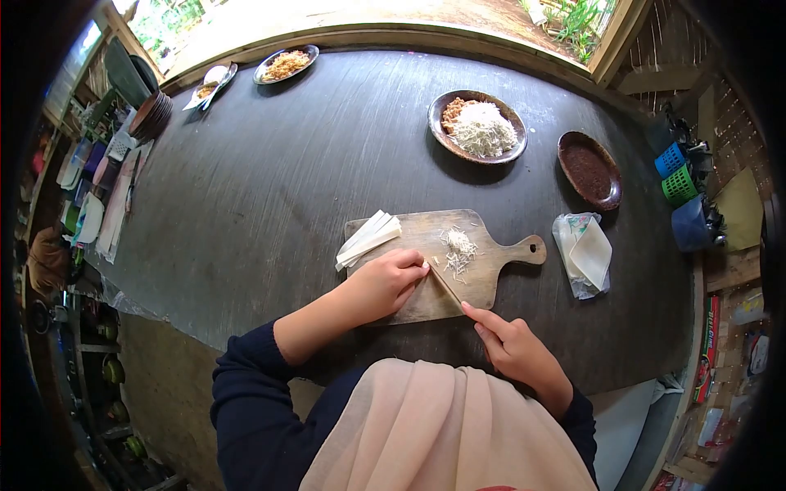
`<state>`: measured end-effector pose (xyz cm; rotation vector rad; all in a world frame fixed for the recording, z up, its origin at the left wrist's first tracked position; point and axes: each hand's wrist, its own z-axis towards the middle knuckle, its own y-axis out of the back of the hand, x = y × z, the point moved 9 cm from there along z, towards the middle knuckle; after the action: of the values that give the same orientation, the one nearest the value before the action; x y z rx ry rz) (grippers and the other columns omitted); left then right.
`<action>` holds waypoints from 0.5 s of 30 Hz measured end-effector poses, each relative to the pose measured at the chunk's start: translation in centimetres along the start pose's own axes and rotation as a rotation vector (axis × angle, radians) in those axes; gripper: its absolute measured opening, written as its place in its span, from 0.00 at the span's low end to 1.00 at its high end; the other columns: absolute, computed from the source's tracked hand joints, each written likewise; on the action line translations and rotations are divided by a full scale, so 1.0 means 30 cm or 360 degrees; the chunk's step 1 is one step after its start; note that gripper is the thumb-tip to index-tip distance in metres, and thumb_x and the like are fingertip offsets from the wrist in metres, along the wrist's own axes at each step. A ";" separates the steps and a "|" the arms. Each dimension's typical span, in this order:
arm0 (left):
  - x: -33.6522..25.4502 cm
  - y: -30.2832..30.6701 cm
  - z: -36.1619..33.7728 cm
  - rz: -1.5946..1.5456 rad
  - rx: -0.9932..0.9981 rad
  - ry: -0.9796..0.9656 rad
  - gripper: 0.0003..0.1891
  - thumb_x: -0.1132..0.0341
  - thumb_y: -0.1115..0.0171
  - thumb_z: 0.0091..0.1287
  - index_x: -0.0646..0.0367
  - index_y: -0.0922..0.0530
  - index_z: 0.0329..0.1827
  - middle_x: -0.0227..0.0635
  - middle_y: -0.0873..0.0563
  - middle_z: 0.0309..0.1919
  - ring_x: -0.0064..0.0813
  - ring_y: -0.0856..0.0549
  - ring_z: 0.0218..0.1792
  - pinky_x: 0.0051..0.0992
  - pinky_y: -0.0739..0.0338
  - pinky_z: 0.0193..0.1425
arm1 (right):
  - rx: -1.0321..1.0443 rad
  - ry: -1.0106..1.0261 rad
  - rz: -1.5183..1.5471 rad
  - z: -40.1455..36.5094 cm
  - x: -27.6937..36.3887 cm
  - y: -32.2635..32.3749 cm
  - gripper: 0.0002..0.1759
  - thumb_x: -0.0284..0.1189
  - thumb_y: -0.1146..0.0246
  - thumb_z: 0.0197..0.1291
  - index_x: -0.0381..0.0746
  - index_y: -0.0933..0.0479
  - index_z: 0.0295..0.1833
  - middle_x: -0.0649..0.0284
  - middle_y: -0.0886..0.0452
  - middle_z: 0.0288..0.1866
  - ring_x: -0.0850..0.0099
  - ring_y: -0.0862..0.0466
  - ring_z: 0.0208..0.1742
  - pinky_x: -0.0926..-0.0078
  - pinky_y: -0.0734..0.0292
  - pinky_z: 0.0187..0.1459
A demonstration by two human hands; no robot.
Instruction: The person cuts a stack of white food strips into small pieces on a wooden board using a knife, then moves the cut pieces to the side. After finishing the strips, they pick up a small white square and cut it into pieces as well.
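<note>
A wooden cutting board (483,266) with a handle lies on the dark table in front of me. My left hand (385,282) rests on it, fingers curled together over a white piece that is mostly hidden. A thin knife (446,285) is in my right hand (516,348), its blade slanting up to the left until its tip is by my left fingertips. Beside the blade lies a small pile of thin white shreds (459,245). Long white strips (370,237) are stacked at the board's upper left corner.
Beyond the board stands a plate (440,148) heaped with white shreds and orange-brown food. An oval brown dish (614,196) and white sheets in plastic (589,254) are at the right. Two smaller food plates sit far left. Baskets (679,186) line the right edge.
</note>
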<state>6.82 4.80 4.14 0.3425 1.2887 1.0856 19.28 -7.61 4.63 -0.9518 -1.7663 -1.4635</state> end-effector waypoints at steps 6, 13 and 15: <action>0.001 -0.001 -0.001 0.0000 -0.0001 0.0010 0.12 0.78 0.39 0.63 0.67 0.19 0.49 0.42 0.19 0.46 0.42 0.17 0.45 0.33 0.21 0.51 | 0.0029 -0.0052 -0.0014 -0.001 -0.004 0.001 0.22 0.24 0.43 0.70 0.42 0.26 0.68 0.42 0.22 0.27 0.51 0.21 0.21 0.65 0.26 0.28; -0.002 -0.002 0.004 0.0019 0.0038 0.0011 0.13 0.78 0.38 0.62 0.67 0.19 0.50 0.43 0.18 0.47 0.43 0.17 0.46 0.33 0.20 0.52 | 0.0028 -0.0109 0.0081 0.014 -0.014 -0.001 0.21 0.24 0.44 0.70 0.42 0.26 0.68 0.43 0.22 0.28 0.52 0.20 0.22 0.66 0.26 0.29; -0.007 0.005 0.006 0.0013 0.0051 0.0007 0.13 0.79 0.38 0.62 0.67 0.18 0.50 0.43 0.18 0.47 0.43 0.17 0.46 0.33 0.20 0.52 | 0.0008 -0.0148 0.0111 0.015 -0.024 -0.006 0.21 0.24 0.44 0.71 0.42 0.26 0.68 0.43 0.22 0.28 0.52 0.20 0.22 0.67 0.25 0.29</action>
<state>6.93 4.77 4.43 0.3699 1.3105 1.0738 19.50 -7.28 3.85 -1.0837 -1.7831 -1.3907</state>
